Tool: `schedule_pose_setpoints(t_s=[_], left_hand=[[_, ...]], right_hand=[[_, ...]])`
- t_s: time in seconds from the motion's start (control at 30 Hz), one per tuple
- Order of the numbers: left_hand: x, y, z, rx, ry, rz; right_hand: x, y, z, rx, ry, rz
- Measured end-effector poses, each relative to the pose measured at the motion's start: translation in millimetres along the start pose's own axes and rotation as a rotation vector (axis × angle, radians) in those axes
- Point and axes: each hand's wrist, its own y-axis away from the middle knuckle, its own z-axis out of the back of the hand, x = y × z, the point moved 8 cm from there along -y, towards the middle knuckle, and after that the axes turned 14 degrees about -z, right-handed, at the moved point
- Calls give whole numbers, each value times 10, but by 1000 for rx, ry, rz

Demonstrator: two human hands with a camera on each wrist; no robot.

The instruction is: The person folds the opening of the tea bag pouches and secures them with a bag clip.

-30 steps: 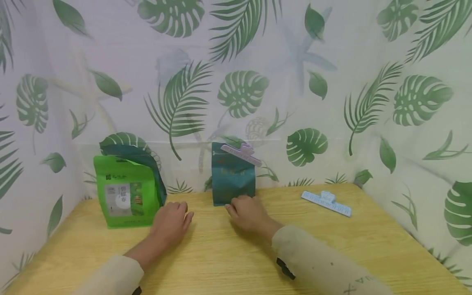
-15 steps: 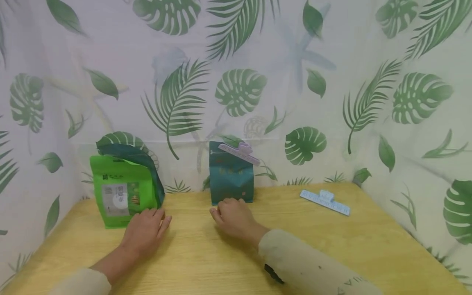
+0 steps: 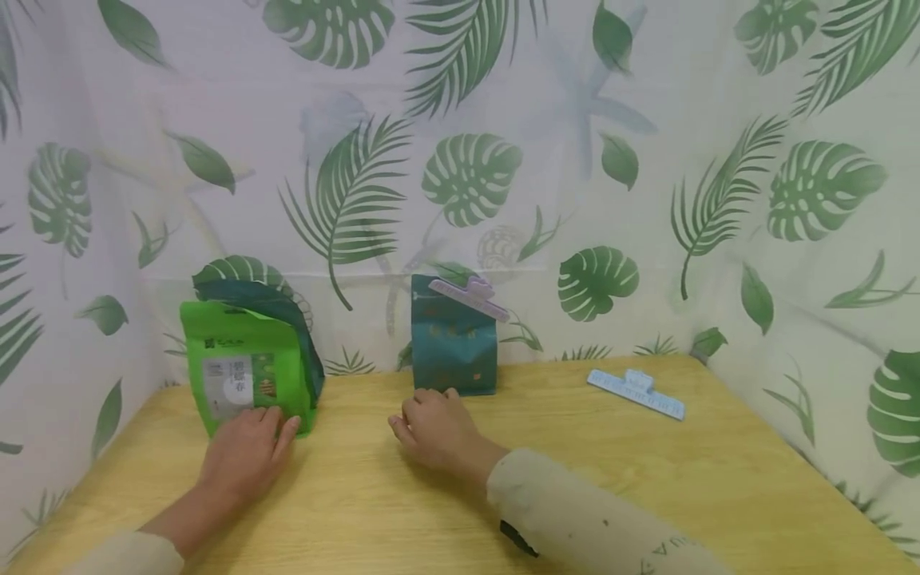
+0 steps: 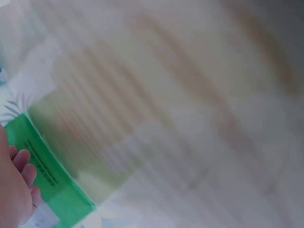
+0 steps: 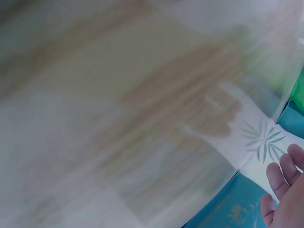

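In the head view my left hand (image 3: pixel 247 447) lies low over the table, its fingers overlapping the lower front of a bright green tea bag (image 3: pixel 244 343) that stands upright at the left. A dark teal bag (image 3: pixel 266 295) shows partly behind the green one. The left wrist view has loosely bent fingers (image 4: pixel 27 172) against the green bag. My right hand (image 3: pixel 440 431), fingers relaxed and nothing in them, is just in front of a smaller teal bag (image 3: pixel 454 343). A purple sealing clip (image 3: pixel 470 299) sits slanted across that bag's top corner.
A light blue sealing clip (image 3: pixel 636 393) lies on the wooden table (image 3: pixel 611 479) at the right. Behind everything hangs a white cloth (image 3: pixel 546 208) printed with green leaves. Blurred translucent surfaces fill most of both wrist views.
Both hands have moved left. The left one went from beside the green bag's right edge to in front of it; the right one shifted a shorter way. Bags and clips stay in place.
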Motion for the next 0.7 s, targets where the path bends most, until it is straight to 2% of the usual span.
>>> schedule_pose_setpoints(t_s=[0.13, 0.3, 0.43, 0.53, 0.7], left_hand=[[178, 94, -7, 42, -28, 65], [444, 245, -9, 142, -74, 234], [617, 375, -39, 214, -82, 347], [703, 447, -50, 208, -82, 379], [776, 484, -43, 130, -58, 384]], right_hand=[[89, 14, -11, 12, 37, 10], [184, -13, -57, 46, 10, 0], [280, -41, -131, 91, 69, -2], [400, -36, -176, 133, 122, 25], [570, -43, -215, 165, 110, 47]])
